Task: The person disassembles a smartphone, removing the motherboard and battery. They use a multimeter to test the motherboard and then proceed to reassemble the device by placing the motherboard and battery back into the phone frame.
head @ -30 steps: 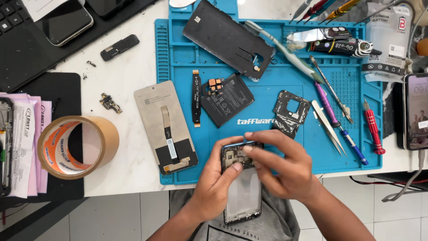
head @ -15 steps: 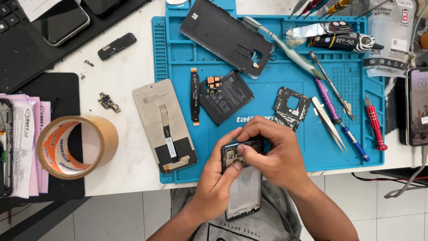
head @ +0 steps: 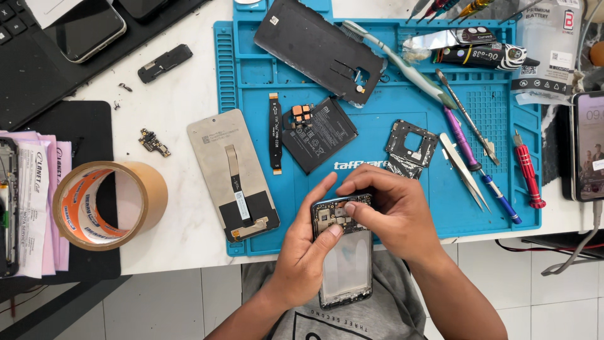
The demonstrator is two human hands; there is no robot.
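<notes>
Two hands on one opened black phone frame with its back cover off [head: 343,252], held off the near edge of the surface, over the lap. Left hand [head: 302,255] is closed round the frame's left side, thumb up along the edge, a fingertip on the exposed board at the top. Right hand [head: 393,214] is curled over the top right corner, fingertips pinching down on the board area.

Handling, as I judge it: light, thin, stiff but easy to flex once gutted; board and flex connectors fragile. Grip by the side rails, not the open middle.

Nearby on the blue silicone repair mat [head: 503,119]: black flat battery [head: 318,135], tan display panel with ribbon cable [head: 234,173], metal tweezers [head: 462,167].
</notes>
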